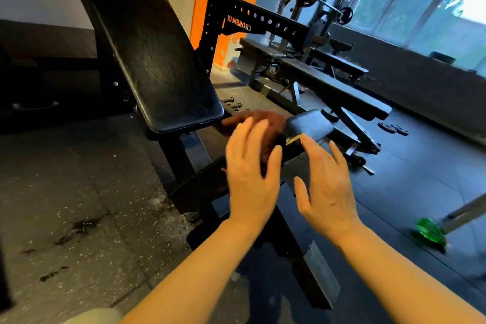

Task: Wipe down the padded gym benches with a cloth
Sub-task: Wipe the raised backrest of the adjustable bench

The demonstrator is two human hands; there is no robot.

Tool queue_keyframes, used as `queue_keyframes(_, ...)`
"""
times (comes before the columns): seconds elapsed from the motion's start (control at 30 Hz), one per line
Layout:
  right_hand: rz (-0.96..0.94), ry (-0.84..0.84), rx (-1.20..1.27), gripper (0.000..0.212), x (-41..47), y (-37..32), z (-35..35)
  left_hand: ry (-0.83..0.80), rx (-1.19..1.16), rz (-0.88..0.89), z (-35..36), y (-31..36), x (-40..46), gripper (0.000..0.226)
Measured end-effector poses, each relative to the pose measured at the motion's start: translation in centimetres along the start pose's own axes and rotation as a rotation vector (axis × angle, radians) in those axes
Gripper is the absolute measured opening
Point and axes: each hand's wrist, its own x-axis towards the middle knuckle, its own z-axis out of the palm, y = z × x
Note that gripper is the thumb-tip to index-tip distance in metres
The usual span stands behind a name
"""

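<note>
Head view shows both hands reaching toward an inclined black bench. The left hand lies with straight, slightly spread fingers over a reddish-brown cloth, which is bunched on the small seat pad just below the lower end of the tilted back pad. The cloth sits under and beyond the fingertips, blurred, its far edge sticking out past them; the fingers press on it rather than curl round it. The right hand is beside it, fingers straight and relaxed, holding nothing, its fingertips near the seat pad's near edge; contact cannot be told. Further back stand two flat benches beside a black rack marked CROSSMAX. A green object lies on the dark floor at right.
</note>
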Motion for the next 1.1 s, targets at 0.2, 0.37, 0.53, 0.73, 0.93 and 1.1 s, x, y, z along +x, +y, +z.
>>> queue_keyframes(0.2,0.033,0.01,0.001,0.077,-0.2,-0.3,0.2,-0.143,0.132,0.228,-0.8,-3.0,-3.6,0.03)
queue_keyframes(0.37,-0.098,0.05,-0.037,0.074,-0.3,-2.3,0.5,0.069,0.187,-0.02,-2.7,-5.9,-5.5,0.025)
queue_keyframes(0.53,-0.3,-0.054,0.026,0.056,0.4,-6.3,2.8,-0.162,0.224,0.021,-4.6,-8.4,-5.0,0.034)
queue_keyframes(0.73,-0.317,-0.229,0.085,0.058,3.1,-11.6,6.8,0.103,0.223,-0.318,-11.5,-12.4,-2.4,0.041)
queue_keyframes(0.93,-0.228,-0.436,-0.048,0.054,10.3,-17.5,10.7,0.32,0.196,-0.361,-17.9,-14.7,6.2,0.033)
queue_keyframes(1.1,-0.116,-0.54,-0.081,0.048,15.8,-19.7,12.0,0.33,0.21,-0.336,-21.0,-17.7,10.4,0.035)
